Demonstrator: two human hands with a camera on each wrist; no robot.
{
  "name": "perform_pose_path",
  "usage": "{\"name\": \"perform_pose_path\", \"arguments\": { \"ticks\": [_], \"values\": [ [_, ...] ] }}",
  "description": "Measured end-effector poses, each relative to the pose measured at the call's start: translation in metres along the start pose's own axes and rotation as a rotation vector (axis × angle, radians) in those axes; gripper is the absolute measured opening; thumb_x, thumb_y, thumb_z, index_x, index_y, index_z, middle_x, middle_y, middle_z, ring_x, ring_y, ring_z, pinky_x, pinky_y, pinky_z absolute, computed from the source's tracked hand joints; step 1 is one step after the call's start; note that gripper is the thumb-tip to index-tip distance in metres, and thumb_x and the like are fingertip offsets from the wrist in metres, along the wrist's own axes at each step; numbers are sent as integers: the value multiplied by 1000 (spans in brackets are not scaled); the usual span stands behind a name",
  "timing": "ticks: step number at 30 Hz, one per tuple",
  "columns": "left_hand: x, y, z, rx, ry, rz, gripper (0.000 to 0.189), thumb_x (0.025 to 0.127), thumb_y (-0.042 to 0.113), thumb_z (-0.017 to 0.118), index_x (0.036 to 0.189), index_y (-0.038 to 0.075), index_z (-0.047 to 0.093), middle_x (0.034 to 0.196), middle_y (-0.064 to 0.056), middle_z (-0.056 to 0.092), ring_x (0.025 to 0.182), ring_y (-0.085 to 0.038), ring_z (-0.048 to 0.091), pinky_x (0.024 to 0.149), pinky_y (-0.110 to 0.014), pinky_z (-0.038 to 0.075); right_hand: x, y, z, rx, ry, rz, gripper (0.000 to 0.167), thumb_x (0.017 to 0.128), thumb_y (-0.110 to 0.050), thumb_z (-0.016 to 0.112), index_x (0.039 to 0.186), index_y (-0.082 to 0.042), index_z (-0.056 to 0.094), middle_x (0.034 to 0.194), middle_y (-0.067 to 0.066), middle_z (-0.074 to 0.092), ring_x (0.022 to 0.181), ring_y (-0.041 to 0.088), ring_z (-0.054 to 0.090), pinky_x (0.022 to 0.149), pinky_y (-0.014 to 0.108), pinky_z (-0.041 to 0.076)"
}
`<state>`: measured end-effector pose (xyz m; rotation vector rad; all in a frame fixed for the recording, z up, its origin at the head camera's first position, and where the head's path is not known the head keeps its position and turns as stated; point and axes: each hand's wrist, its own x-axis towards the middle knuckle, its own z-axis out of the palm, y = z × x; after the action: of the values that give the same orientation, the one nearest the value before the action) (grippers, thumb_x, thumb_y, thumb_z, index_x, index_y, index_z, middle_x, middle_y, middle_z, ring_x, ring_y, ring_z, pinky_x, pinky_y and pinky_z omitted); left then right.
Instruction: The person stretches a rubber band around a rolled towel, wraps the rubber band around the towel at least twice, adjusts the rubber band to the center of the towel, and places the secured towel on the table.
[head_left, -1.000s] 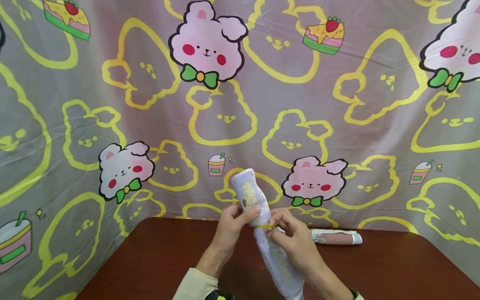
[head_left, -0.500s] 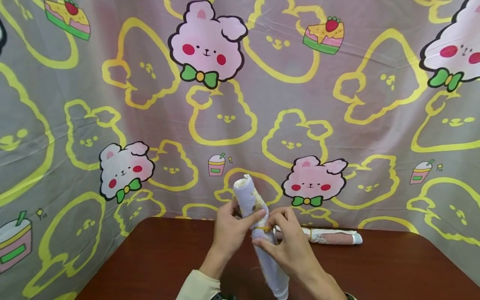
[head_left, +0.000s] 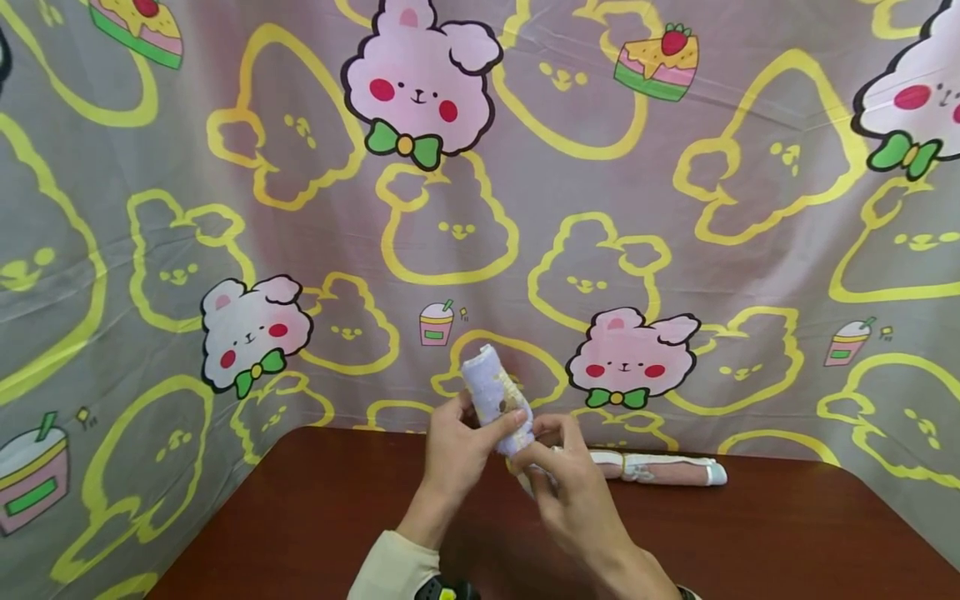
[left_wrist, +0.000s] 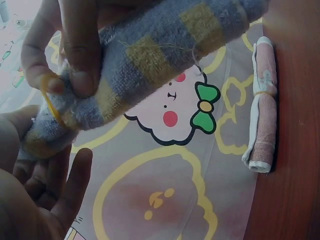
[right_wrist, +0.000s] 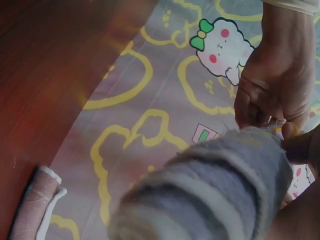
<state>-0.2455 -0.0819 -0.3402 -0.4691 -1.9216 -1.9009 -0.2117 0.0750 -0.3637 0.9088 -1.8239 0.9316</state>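
A rolled lavender towel (head_left: 491, 387) with yellow patterning is held tilted above the table in the head view. My left hand (head_left: 453, 454) grips its upper part, thumb across the front. At the towel's middle, the fingers of my right hand (head_left: 573, 492) are curled by a yellow rubber band (left_wrist: 56, 112). The left wrist view shows a right fingertip hooked under this band and another digit against the towel. In the right wrist view the towel's blurred lower end (right_wrist: 210, 185) points at the camera. My right hand hides that end in the head view.
A second rolled towel (head_left: 671, 471), pinkish-brown with white edges and a band round it, lies at the back right of the dark red-brown table (head_left: 300, 508). Behind the table hangs a grey cartoon-printed curtain (head_left: 330, 242).
The towel has turned in my hands, and its lower length has swung out of sight behind my right hand. My right fingers have shifted at the band. The head view has tipped slightly.
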Motion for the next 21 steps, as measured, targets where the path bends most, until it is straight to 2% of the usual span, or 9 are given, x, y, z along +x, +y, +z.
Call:
{"name": "perform_pose_path", "arguments": {
  "ticks": [4, 6, 9, 13, 15, 17, 21],
  "values": [
    [0, 1, 1, 15, 20, -1, 37, 86, 18, 91, 110, -4, 74, 93, -10, 75, 79, -19, 68, 65, -28, 57, -1, 1, 0, 20, -4, 7, 43, 78, 22, 73, 86, -20, 71, 116, 9, 58, 99, 24, 63, 75, 36, 58],
    [0, 0, 1, 6, 15, -8, 37, 86, 21, 90, 110, -3, 74, 92, -9, 74, 79, -19, 68, 65, -29, 57, -1, 1, -2, 64, -15, 66, 40, 81, 21, 73, 87, -19, 71, 116, 8, 58, 100, 23, 63, 77, 35, 58],
    [2, -3, -2, -65, -64, -37, 37, 91, 24, 85, 113, -3, 73, 97, -8, 73, 84, -18, 68, 71, -28, 57, 2, 0, -8, 234, -62, 254, 31, 89, 17, 71, 91, -15, 69, 119, 8, 58, 105, 22, 61, 79, 33, 58],
    [5, -10, -7, -232, -264, -101, 39, 98, 22, 73, 119, -10, 68, 104, -7, 72, 93, -17, 68, 82, -31, 57, 9, -1, -19, 511, -118, 572, 12, 94, 8, 68, 99, -2, 62, 127, 12, 57, 111, 25, 61, 81, 35, 58],
    [6, -13, -8, -284, -318, -129, 40, 98, 20, 71, 122, -12, 66, 105, -8, 73, 95, -17, 69, 84, -31, 57, 12, 0, -23, 592, -142, 679, 11, 93, 4, 68, 101, 4, 59, 127, 15, 59, 108, 27, 63, 83, 38, 57],
    [7, -14, -9, -297, -317, -147, 39, 96, 17, 74, 123, -11, 66, 106, -9, 73, 96, -18, 70, 84, -32, 58, 14, 1, -27, 593, -180, 729, 13, 92, 2, 68, 101, 4, 59, 124, 15, 59, 107, 28, 63, 84, 39, 56],
    [5, -11, -6, -202, -210, -111, 37, 90, 16, 84, 117, -5, 70, 101, -10, 73, 92, -21, 68, 78, -31, 57, 15, 3, -27, 424, -239, 668, 16, 95, -7, 77, 95, -4, 61, 117, 11, 57, 108, 28, 60, 89, 38, 56]
  ]
}}
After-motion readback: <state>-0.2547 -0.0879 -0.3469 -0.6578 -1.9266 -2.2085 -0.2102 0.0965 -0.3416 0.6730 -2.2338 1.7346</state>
